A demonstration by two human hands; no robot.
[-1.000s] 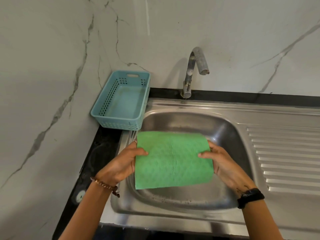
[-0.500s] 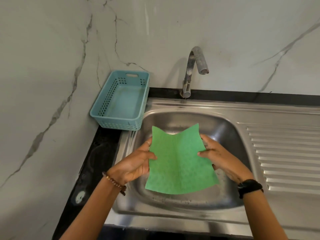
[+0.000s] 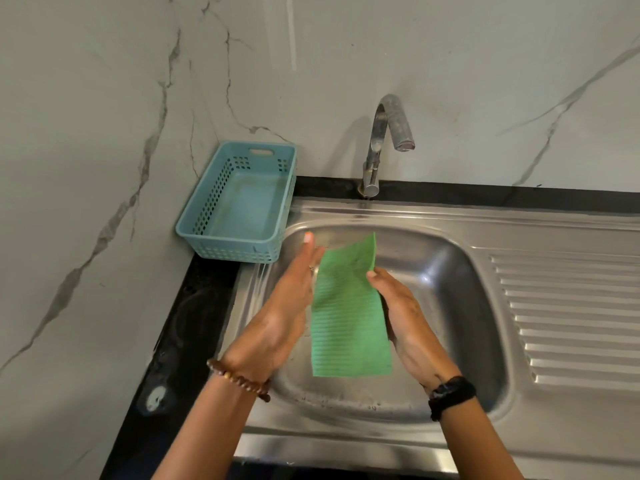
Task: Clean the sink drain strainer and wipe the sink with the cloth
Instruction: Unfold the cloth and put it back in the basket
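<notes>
Hanging over the sink (image 3: 460, 306), one green cloth (image 3: 348, 313) sits between two hands, left hand (image 3: 287, 313) flat with straight fingers on its edge, right hand (image 3: 405, 313) pinching the other side.

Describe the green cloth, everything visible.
The green cloth is a thin sheet with a fine ribbed texture, folded into a narrow strip, long axis running away from the person. It is held above the sink basin, not resting on it. The left hand lies with straight fingers along its left edge; the right hand holds its right edge, thumb on top. The far end is slanted, one corner pointing up. No dirt or wetness can be made out.
</notes>
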